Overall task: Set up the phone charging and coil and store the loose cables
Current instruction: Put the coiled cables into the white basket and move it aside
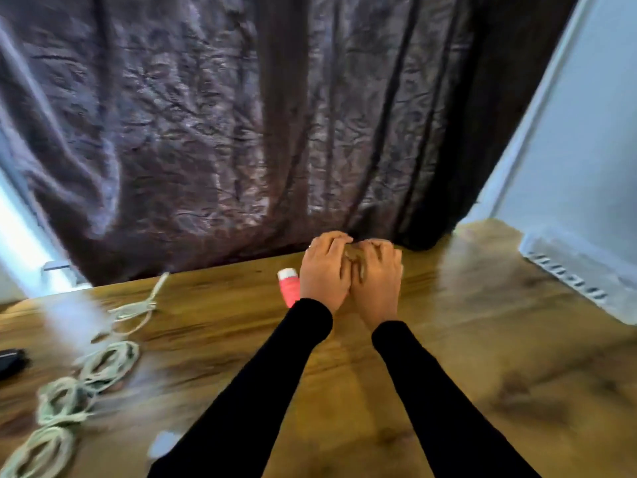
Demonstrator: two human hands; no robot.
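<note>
Both hands, left hand (324,274) and right hand (375,277), press together at the far edge of the table (448,339), fingers curled around something small and blurred, beside a pink object (289,286).

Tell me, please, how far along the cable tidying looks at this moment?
Three white cable coils already lie wound on the table, at its left. The left hand and right hand work together on something small and blurred. A looser white cable remains uncoiled, nothing looks stored, and no phone shows.

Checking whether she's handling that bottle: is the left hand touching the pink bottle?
Cannot tell. In the head view the left hand overlaps the pink bottle, hiding any contact or gap.
</note>
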